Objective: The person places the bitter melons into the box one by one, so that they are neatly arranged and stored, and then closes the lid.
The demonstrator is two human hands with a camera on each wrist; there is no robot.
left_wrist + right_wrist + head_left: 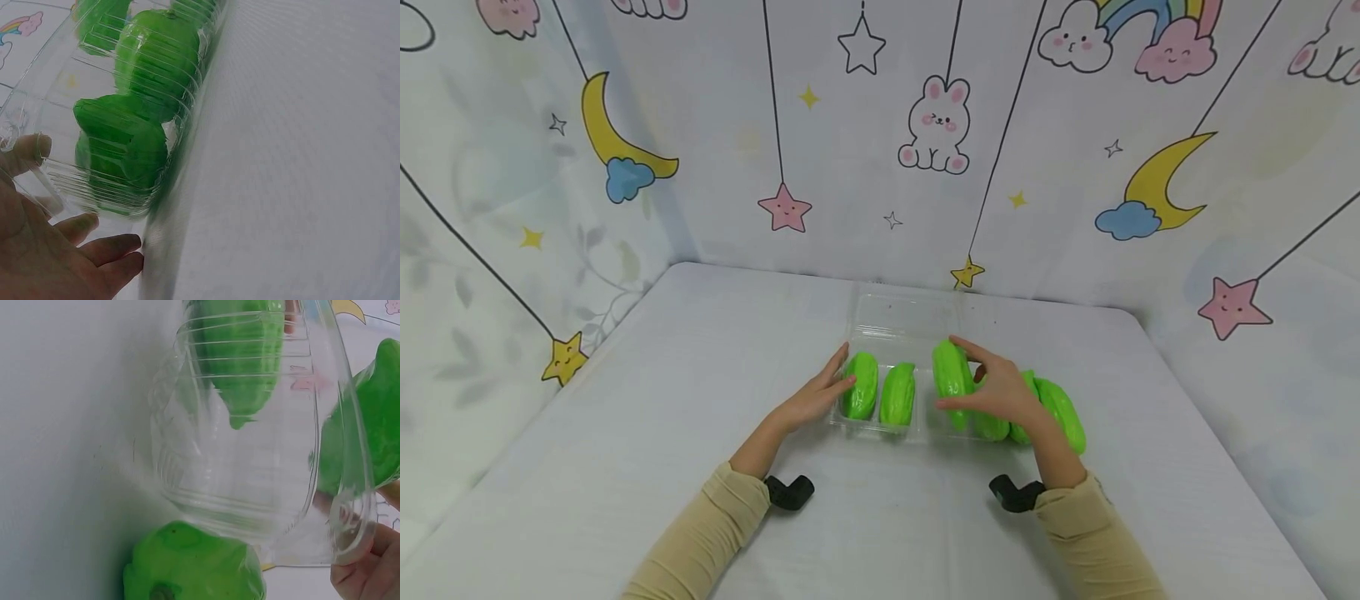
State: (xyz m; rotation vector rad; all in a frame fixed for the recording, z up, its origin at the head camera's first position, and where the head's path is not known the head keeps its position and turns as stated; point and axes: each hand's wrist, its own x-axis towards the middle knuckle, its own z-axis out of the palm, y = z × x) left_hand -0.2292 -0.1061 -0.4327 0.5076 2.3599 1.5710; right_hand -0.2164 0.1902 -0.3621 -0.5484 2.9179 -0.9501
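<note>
My right hand pinches a long bright green toy fruit between thumb and fingers. This fruit is tilted above the right part of a clear plastic box. Two similar green fruits, a left one and a second one, lie side by side in the box. At the box's left end is my left hand, its fingers extended against the side and thumb at the rim. The left wrist view shows the fingers outside the ribbed wall. In the right wrist view the held fruit is partly behind the rim.
More green fruits lie on the white tabletop right of the box, partly hidden by my right hand. The box's clear lid is folded back. Behind the table stands a cloth backdrop with cartoon prints.
</note>
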